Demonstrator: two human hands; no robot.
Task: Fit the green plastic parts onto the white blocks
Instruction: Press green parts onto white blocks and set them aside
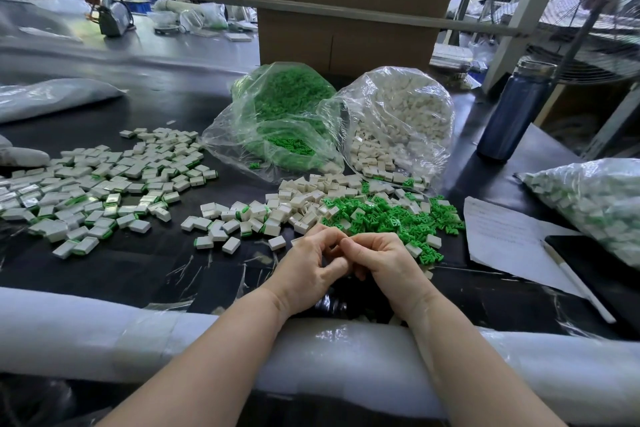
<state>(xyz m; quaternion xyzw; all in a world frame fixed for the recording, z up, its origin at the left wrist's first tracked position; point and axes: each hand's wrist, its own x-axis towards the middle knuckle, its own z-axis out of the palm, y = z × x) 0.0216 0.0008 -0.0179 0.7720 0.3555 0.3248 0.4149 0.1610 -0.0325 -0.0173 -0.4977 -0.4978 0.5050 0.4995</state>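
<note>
My left hand (313,265) and my right hand (382,262) meet fingertip to fingertip near the table's front middle, fingers curled inward; whatever they pinch is hidden between them. Just beyond lies a loose heap of green plastic parts (391,218) mixed with white blocks (298,204). Further left spreads a wide scatter of white blocks with green parts fitted (97,191). Behind stand an open clear bag of green parts (280,114) and an open clear bag of white blocks (398,121).
A blue bottle (512,114) stands at the right. A paper sheet (502,236) with a pen (575,284) lies right, beside a filled bag (595,204). A white foam roll (138,333) pads the front edge. Cardboard boxes (346,28) rise behind.
</note>
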